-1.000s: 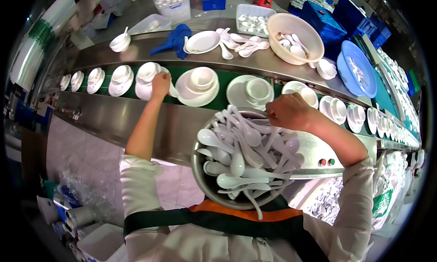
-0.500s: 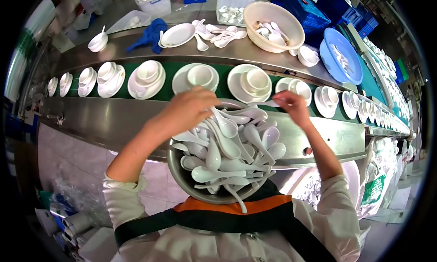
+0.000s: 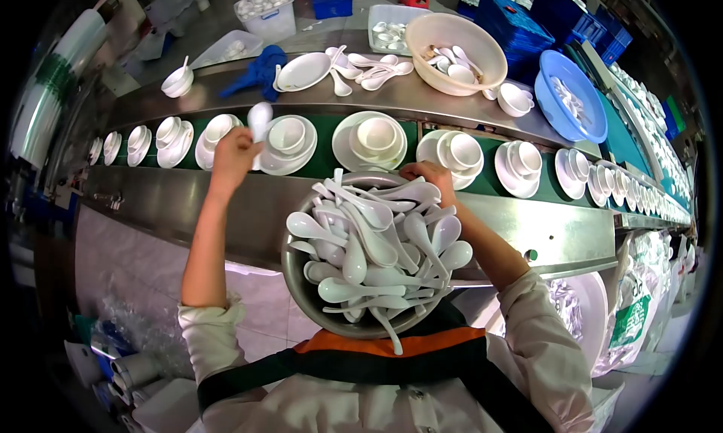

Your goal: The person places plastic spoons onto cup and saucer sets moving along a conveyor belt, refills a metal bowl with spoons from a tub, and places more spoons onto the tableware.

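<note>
My left hand [image 3: 237, 156] is closed on a white soup spoon [image 3: 260, 118], its bowl pointing up. It hovers over the belt beside a plate with a cup [image 3: 288, 135]. My right hand [image 3: 431, 180] has its fingers curled at the far right rim of a metal basin [image 3: 292, 271]. What it grips, if anything, is hidden among the spoon handles there. Heaped in the basin, which rests against my apron, are several white soup spoons [image 3: 369, 237]. In front of the basin stands another plate with a stacked cup [image 3: 376, 135].
A green conveyor belt [image 3: 322, 158] carries a row of plate-and-cup sets. On the steel ledge behind lie an oval dish [image 3: 303, 71], loose spoons [image 3: 380, 73], a blue cloth [image 3: 260, 70], a cream basin [image 3: 493, 64] and a blue basin [image 3: 553, 117].
My left hand has moved left from above the basin, now with a spoon held up. My right hand has come left and down to the basin rim. The sets on the belt have shifted.
</note>
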A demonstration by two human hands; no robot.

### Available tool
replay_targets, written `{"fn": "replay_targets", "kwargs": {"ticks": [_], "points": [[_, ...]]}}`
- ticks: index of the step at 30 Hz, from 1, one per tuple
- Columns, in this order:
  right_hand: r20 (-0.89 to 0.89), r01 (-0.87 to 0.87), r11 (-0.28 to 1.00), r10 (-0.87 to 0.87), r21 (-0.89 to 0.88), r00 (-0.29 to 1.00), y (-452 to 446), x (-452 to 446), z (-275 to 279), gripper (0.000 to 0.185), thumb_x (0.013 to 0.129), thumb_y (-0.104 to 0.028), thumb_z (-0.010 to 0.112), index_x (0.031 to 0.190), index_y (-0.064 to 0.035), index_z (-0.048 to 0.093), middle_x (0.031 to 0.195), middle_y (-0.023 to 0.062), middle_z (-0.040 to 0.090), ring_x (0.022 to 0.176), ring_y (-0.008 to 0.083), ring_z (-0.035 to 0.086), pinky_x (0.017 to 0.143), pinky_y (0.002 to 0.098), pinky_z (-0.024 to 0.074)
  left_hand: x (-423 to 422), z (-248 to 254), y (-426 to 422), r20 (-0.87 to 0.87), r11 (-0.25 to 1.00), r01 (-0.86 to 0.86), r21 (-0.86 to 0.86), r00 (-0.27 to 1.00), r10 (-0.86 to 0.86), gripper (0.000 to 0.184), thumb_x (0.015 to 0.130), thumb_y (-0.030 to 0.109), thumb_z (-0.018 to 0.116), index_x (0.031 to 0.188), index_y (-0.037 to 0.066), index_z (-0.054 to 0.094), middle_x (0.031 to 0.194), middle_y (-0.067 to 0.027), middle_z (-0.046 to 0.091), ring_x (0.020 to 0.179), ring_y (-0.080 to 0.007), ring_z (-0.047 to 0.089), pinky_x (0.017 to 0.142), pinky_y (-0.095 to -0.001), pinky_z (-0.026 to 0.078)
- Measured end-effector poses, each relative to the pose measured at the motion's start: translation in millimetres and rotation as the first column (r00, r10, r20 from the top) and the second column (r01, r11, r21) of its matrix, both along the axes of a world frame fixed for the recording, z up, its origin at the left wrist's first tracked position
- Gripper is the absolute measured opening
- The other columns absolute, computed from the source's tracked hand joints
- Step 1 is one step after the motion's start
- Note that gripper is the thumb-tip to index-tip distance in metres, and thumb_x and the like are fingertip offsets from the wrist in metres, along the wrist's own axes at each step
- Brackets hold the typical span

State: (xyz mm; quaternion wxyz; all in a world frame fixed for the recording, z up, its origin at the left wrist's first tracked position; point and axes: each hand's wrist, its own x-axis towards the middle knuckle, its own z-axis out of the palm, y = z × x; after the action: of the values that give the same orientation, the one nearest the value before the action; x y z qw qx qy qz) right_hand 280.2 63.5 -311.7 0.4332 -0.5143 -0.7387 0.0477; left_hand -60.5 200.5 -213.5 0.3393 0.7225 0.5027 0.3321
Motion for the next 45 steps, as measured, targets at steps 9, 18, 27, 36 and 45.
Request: {"fn": "replay_targets", "kwargs": {"ticks": [9,18,27,36,45], "points": [[0.167,-0.124,0.986,0.104,0.112,0.980,75.1,-31.6,-10.4,0.017,0.075,-0.020,0.062,0.089,-0.0106,0.060,0.083,0.0092,0.062,0.076,0.0265,0.060,0.063,0.0349,0.0494,-42.9,-94.6,77.0,-0.092,0.879,-0.252,-0.405,0.968,0.235,0.013,0.072,0.002,0.056,0.063,-0.007,0.057,0.049,-0.0119,0.055,0.035,-0.0199,0.053,0.034,-0.0294,0.042],[0.056,-0.163,0.738,0.262,-0.655,0.963,-22.2,-12.0,147.8,0.013,0.075,-0.014,0.066,0.085,-0.0060,0.063,0.081,0.0061,0.063,0.072,0.0163,0.061,0.065,0.0276,0.0485,47.5,17.8,-36.8,-0.155,0.929,0.319,0.186,0.943,-0.293,0.017,0.079,0.017,0.060,0.086,0.002,0.061,0.085,-0.0144,0.063,0.079,-0.0321,0.059,0.068,-0.0349,0.046],[0.464,0.201,0.974,-0.131,-0.105,0.876,-42.9,2.4,154.1,0.006,0.071,-0.008,0.062,0.075,-0.0045,0.060,0.072,0.0086,0.059,0.067,0.0262,0.059,0.059,0.0338,0.0468,93.1,13.0,-96.3,-0.472,0.705,0.688,0.172,0.686,-0.554,0.016,0.070,0.015,0.066,0.078,0.005,0.057,0.076,-0.0085,0.056,0.075,-0.0274,0.057,0.065,-0.0367,0.046],[0.242,0.298,0.782,-0.193,-0.548,0.951,-38.2,57.7,44.6,0.011,0.072,-0.010,0.062,0.077,-0.0002,0.065,0.070,0.0171,0.062,0.065,0.0317,0.061,0.061,0.0356,0.0486,32.3,-0.4,-23.3,0.018,0.980,0.001,0.200,1.000,-0.005,0.007,0.077,0.005,0.060,0.078,-0.002,0.060,0.070,-0.0099,0.062,0.061,-0.0164,0.058,0.058,-0.0277,0.045],[0.073,0.221,0.840,-0.213,-0.496,0.974,11.0,27.9,33.4,0.023,0.077,-0.017,0.063,0.093,0.0000,0.063,0.084,0.0188,0.063,0.074,0.0337,0.062,0.065,0.0364,0.0487,23.8,-109.4,54.8,-0.181,0.939,-0.212,-0.271,0.969,0.166,0.014,0.070,0.013,0.059,0.076,0.000,0.062,0.071,-0.0193,0.062,0.070,-0.0333,0.062,0.066,-0.0411,0.048]]}}
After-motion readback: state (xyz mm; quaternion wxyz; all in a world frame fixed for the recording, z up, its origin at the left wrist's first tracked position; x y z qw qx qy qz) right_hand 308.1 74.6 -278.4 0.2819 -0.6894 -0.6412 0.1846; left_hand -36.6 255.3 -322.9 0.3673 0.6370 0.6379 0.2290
